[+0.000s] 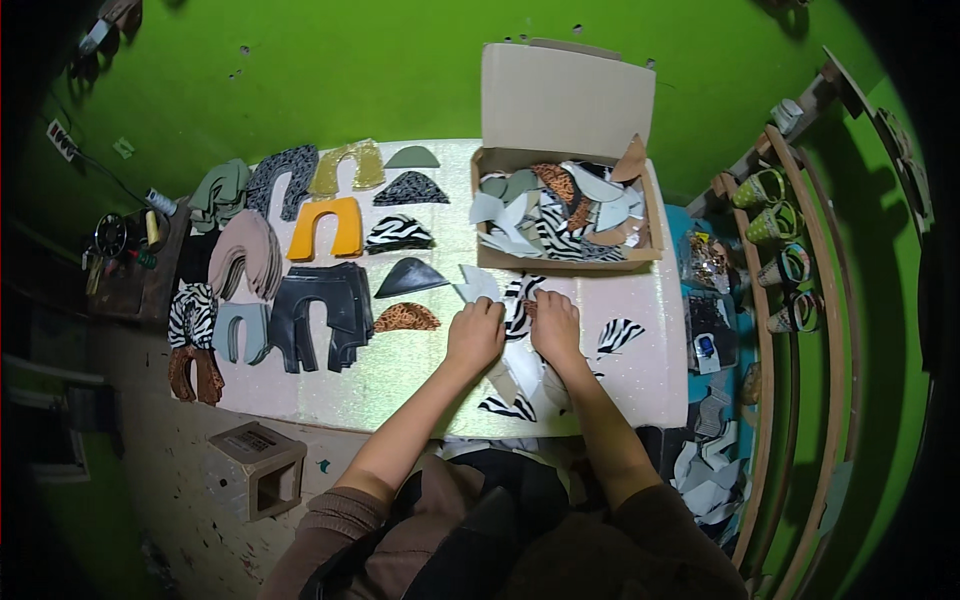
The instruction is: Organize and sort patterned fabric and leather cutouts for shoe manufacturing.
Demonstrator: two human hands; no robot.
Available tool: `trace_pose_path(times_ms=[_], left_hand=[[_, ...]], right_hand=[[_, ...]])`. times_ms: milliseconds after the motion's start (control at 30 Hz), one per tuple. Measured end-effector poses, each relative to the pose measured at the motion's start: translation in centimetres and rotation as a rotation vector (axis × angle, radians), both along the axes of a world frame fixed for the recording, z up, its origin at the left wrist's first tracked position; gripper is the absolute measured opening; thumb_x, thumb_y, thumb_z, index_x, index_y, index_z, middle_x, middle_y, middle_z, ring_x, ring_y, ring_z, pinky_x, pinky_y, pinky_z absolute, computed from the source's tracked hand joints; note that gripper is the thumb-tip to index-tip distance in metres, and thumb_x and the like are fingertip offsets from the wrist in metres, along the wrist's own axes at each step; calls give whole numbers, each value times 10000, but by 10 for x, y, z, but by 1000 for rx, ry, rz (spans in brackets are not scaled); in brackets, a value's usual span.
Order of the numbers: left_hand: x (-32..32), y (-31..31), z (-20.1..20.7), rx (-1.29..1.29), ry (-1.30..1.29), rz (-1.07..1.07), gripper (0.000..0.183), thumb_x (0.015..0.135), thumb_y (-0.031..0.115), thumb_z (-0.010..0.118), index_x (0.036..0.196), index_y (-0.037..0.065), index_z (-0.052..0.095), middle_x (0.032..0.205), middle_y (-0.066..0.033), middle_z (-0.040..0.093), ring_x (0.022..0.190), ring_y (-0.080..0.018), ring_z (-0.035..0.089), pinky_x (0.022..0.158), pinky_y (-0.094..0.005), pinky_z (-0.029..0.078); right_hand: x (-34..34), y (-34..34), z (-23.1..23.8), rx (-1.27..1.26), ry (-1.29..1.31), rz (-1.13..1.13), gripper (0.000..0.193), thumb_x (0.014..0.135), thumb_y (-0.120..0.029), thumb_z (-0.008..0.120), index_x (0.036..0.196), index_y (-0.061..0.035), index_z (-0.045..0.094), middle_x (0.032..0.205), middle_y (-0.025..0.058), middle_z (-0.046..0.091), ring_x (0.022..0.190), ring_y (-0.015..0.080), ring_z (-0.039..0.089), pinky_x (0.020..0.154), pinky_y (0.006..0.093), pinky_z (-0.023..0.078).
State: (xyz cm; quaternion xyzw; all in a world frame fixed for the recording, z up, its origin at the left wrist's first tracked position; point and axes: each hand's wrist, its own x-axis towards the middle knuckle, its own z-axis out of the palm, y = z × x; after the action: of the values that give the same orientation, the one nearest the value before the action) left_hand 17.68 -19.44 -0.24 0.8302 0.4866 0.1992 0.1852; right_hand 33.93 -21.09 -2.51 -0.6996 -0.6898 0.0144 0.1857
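- As your fingertips were hard to make out, I couldn't tell whether you pinched anything.
- Your left hand (475,333) and right hand (556,326), fingers curled, flanked the zebra-print piece (517,318) on the table (400,380).

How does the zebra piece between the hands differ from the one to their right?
The middle piece lies between the left hand and right hand; the outer piece lies clear of both. The middle piece is partly hidden; the outer piece shows its flared shape. Both are striped.
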Motion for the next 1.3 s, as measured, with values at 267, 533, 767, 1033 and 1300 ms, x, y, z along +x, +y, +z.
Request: trace_pose_path(times_ms=[267, 533, 767, 1033, 1300], left_hand=[[26, -10, -1, -144, -62, 59, 304, 776, 182, 628, 1034, 30, 574, 960, -155, 563, 876, -347, 561, 763, -413, 468], [3, -17, -12, -581, -573, 227, 481, 836, 209, 659, 1211, -28, 471, 1043, -132, 576, 897, -167, 584, 777, -279, 479], [-44, -13, -14, -836, -923, 363, 209, 869, 111, 608, 1002, -30, 528, 727, -12, 567, 705, -85, 547, 633, -241, 452], [-136, 5, -7, -392, -534, 479, 213, 838, 84, 623, 1018, -17, 574, 789, -68, 607, 708, -134, 579, 653, -263, 468], [-149, 13, -13, -43, 74, 248, 204, 776, 13, 535, 978, 0, 562, 964, -185, 566, 855, -354, 550, 742, -428, 454]], right_hand=[[33, 1, 11, -243, 76, 71, 181, 750, -152, 599, 905, -60, 616, 878, 116, 606, 863, 293, 570, 767, 409, 424], [2, 10, 39, -280, 490, -51, 217, 782, -202, 620, 873, -8, 587, 694, 153, 604, 644, 311, 603, 604, 370, 470], [-39, 17, 6, -317, 1105, 63, 188, 799, -149, 652, 886, 10, 602, 702, 59, 620, 634, 115, 566, 595, 261, 446], [-112, 25, 14, -395, 783, 52, 293, 839, -305, 597, 807, -17, 642, 658, 132, 617, 596, 247, 587, 589, 334, 457], [-150, 27, 1, -297, 262, 62, 260, 758, -294, 664, 744, -41, 607, 723, 143, 617, 694, 315, 621, 606, 427, 477]])
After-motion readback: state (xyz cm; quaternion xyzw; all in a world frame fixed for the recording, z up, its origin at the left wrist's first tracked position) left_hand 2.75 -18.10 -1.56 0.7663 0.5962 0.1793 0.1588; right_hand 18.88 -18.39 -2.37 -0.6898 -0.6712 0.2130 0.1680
